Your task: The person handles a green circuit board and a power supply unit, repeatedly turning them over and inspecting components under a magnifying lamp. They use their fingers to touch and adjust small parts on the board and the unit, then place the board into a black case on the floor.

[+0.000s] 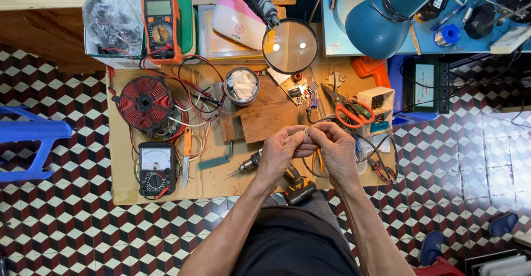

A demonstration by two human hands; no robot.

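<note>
My left hand (283,150) and my right hand (333,147) meet fingertip to fingertip above a cardboard sheet (124,165) on the floor. Between the fingers they pinch a tiny part (306,134), too small to identify. Under my wrists lies a cordless drill (279,176) with a yellow-black battery. A brown board (264,120) sits just beyond my left hand. Orange-handled scissors (349,110) lie beyond my right hand.
A red coil (146,102), an analog meter (156,168), an orange multimeter (161,26), a tin can (241,86), a magnifying glass (290,46) and a blue desk lamp (387,13) surround the sheet. A blue stool (27,143) stands left on patterned tiles.
</note>
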